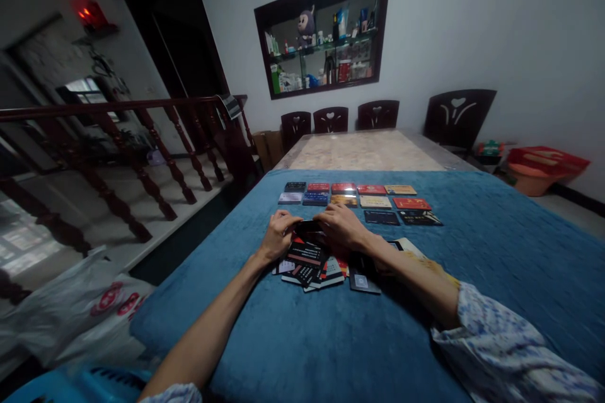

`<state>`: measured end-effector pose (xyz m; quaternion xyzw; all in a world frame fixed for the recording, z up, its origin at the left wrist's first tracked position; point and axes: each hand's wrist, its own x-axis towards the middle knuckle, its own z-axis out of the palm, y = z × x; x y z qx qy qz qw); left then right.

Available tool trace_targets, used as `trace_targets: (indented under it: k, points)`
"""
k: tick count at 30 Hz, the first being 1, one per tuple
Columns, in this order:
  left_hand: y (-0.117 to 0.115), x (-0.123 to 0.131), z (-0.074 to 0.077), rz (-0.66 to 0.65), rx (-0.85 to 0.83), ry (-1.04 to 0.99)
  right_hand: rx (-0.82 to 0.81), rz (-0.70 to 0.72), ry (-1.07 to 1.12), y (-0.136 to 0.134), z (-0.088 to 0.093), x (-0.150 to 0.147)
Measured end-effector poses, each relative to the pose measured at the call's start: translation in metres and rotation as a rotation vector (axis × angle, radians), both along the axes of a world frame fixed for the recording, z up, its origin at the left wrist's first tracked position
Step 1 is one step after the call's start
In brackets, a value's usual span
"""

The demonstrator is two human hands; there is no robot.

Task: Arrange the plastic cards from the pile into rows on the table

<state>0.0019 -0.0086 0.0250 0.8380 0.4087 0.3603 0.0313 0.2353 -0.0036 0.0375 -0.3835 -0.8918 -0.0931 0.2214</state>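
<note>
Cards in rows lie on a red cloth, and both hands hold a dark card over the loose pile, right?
Wrong: the cloth is blue, the head view shows. The rows of cards lie on it, and the left hand and right hand hold a dark card over the loose pile.

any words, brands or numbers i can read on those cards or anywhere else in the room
No text reads clearly.
Small dark card held between left hand and right hand: print blurred.
Loose pile of black and red cards: white print lines, too small.
Rows of coloured cards on the blue plush cloth: blurred.
White plastic bag: red marks, blurred.
Bottles and boxes in the wall niche: too small.
</note>
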Motion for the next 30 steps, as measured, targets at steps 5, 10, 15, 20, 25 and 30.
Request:
trace_targets:
  k: [5,10,15,20,25,30]
  points:
    - [0.000,0.003,0.001,-0.001,0.038,-0.039,0.009,-0.020,0.050,-0.001,0.001,0.001]
    - [-0.002,0.004,0.001,0.021,0.009,-0.071,-0.048,-0.087,0.030,-0.005,0.005,-0.003]
    - [-0.002,0.004,0.000,0.021,-0.023,-0.046,-0.094,-0.148,-0.007,-0.009,0.005,-0.007]
    - [-0.001,0.003,-0.002,0.025,-0.049,-0.030,-0.096,-0.153,-0.009,-0.010,0.000,-0.008]
    - [-0.001,0.002,-0.004,0.047,-0.076,0.003,-0.126,-0.176,-0.019,-0.011,-0.004,-0.010]
    - [0.001,0.002,-0.006,0.080,-0.134,0.057,-0.169,-0.181,-0.013,-0.014,-0.004,-0.011]
